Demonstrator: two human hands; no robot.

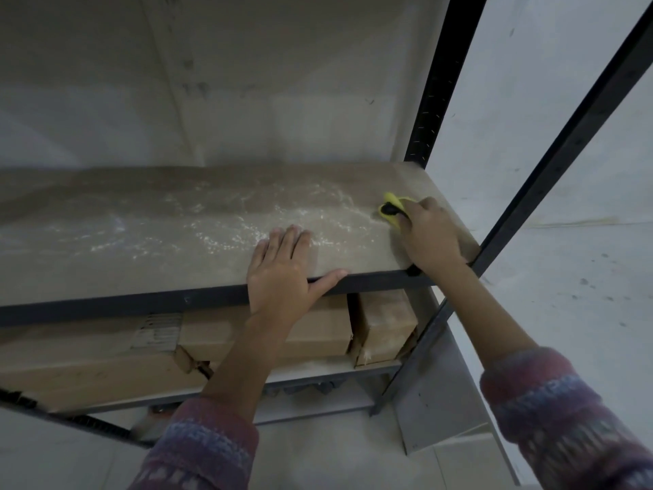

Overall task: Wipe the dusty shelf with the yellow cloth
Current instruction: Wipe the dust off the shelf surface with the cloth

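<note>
A brown shelf board [159, 221] spans the view, streaked with pale dust across its middle. My right hand [429, 238] grips a bunched yellow cloth [390, 206] with a dark patch, held down on the board near its right end. Most of the cloth is hidden under my fingers. My left hand [282, 274] rests flat on the board's front edge, fingers straight, thumb lying along the dark metal rail [141, 302].
Black metal uprights [438, 79] [565, 143] frame the shelf's right end. Cardboard boxes [385, 323] fill the level below. A white wall stands behind and to the right, and pale floor shows beneath.
</note>
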